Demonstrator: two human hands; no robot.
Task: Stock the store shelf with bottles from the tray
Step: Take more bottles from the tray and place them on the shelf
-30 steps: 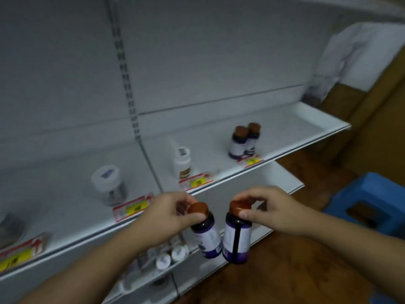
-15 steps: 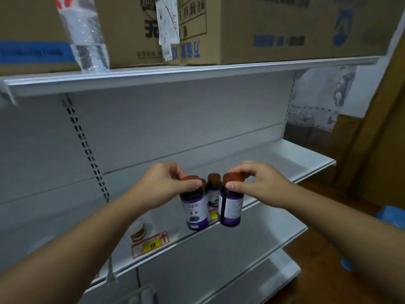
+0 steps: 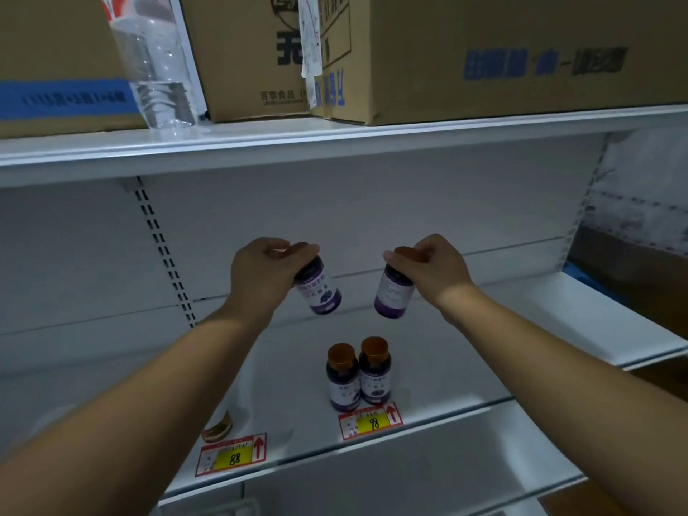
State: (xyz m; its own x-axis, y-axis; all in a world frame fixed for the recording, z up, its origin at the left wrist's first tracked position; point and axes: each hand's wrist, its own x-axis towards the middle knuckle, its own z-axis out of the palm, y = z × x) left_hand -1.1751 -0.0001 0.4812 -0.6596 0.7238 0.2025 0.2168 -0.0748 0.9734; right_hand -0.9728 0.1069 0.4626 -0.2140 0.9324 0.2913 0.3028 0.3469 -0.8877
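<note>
1. The left-hand bottle point(image 3: 319, 288) and the right-hand bottle point(image 3: 392, 290) hang in the air over the white shelf point(image 3: 540, 314), apart from each other, each dark purple with a pale label.
2. Each bottle hangs below its fingers with the cap up; the long axes tilt, so the bases lean in towards each other.
3. The left hand point(image 3: 260, 270) has its fingers closed over the first bottle's cap; the right hand point(image 3: 433, 268) pinches the brown cap of the second.
4. Two shelved bottles point(image 3: 359, 374) stand upright, touching, at the front edge just behind the 98 price tag point(image 3: 370, 422).
5. The held pair sits above and behind them, so the likely set-down is the bare shelf behind; the hands look about equally near, and the bottles need righting first.
</note>
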